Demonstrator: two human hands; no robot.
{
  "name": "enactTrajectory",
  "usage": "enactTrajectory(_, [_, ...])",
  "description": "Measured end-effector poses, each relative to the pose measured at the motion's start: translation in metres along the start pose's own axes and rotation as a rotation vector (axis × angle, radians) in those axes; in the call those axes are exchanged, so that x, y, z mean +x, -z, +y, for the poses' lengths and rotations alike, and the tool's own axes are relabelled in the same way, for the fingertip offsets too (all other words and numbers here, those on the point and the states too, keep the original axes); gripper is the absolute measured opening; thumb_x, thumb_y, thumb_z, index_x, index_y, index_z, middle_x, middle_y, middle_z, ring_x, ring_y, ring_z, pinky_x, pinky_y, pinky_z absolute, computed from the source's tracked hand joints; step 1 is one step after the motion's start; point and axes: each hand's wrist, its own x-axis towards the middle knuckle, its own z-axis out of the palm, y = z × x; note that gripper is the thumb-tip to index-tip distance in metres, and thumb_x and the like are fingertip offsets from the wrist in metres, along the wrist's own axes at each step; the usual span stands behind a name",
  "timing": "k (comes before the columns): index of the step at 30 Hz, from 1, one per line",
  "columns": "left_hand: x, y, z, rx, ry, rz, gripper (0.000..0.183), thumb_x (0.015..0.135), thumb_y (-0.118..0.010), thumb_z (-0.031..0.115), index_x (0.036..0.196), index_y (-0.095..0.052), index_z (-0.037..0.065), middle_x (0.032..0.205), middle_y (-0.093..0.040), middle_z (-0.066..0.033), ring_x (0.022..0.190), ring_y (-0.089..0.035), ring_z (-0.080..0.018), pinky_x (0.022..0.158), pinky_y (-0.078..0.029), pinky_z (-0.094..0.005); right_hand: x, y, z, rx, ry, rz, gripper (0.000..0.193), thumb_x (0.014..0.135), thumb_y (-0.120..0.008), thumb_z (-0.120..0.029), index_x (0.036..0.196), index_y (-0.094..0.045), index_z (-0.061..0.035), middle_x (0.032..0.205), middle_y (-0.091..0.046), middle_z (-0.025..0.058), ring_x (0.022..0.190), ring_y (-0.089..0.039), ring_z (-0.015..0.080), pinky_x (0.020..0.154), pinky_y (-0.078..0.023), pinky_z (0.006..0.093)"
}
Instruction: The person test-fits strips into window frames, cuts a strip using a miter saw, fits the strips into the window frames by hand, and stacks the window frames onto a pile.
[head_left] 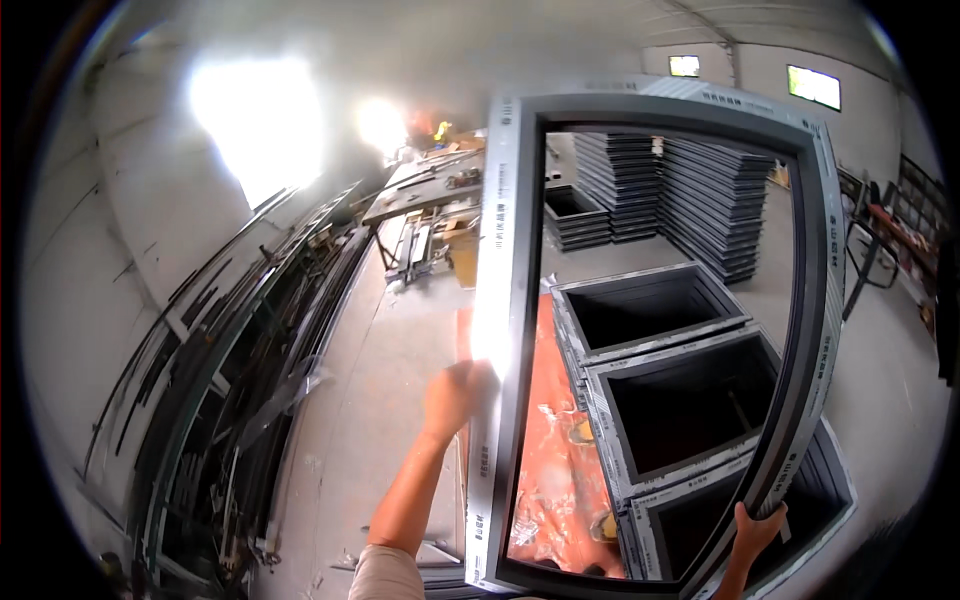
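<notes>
A large grey rectangular window frame [505, 250], partly covered in pale printed protective film, stands upright in front of me, slightly tilted. Its left side is gripped partway down by my left hand [455, 398], the fingers bent round the edge and partly hidden. My right hand [755, 535] is closed on the lower right side, thumb showing on the near face. Through the opening I see stacked grey frames [690, 350] standing close by in a row. The nearest of these stacks lies partly behind the held frame and my right hand.
An orange-red sheet [560, 475] covers floor beside the near stacks. Taller frame stacks [710, 205] rise farther back. Long dark profiles fill a rack [225, 420] along the left wall. A cluttered workbench [420, 205] stands at the far left; another bench [905, 230] is at right.
</notes>
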Motion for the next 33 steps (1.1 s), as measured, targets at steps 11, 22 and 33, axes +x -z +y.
enactTrajectory(11, [0.065, -0.024, 0.029, 0.224, -0.13, 0.113, 0.04, 0.095, -0.048, 0.044, 0.09, -0.062, 0.006, 0.08, -0.063, -0.0202, 0.077, -0.061, -0.0388, 0.067, -0.046, -0.0443, 0.085, -0.118, -0.021, 0.049, -0.025, -0.243, 0.072, 0.066, -0.077, -0.016, 0.126, -0.043, 0.0032, 0.116, -0.055, 0.021, 0.103, -0.057, 0.038, 0.09, -0.046, 0.0436])
enactTrajectory(22, [0.249, -0.154, -0.147, 0.057, -0.037, -0.014, 0.023, 0.094, -0.052, 0.028, 0.1, -0.049, 0.006, 0.095, -0.062, -0.0253, 0.089, -0.057, -0.047, 0.074, -0.046, -0.0517, 0.082, -0.299, -0.118, -0.023, -0.051, -0.148, 0.082, 0.065, -0.081, -0.022, 0.131, -0.04, 0.0028, 0.117, -0.055, 0.0221, 0.11, -0.052, 0.041, 0.093, -0.045, 0.0446])
enactTrajectory(33, [0.513, -0.263, -0.253, 0.021, -0.113, -0.152, 0.035, 0.095, -0.052, 0.031, 0.087, -0.05, -0.003, 0.084, -0.06, -0.0264, 0.079, -0.056, -0.0453, 0.071, -0.044, -0.0517, 0.107, -0.464, -0.247, -0.151, 0.105, -0.08, 0.063, 0.064, -0.083, -0.02, 0.111, -0.049, 0.0031, 0.101, -0.056, 0.0191, 0.093, -0.057, 0.0371, 0.079, -0.046, 0.0439])
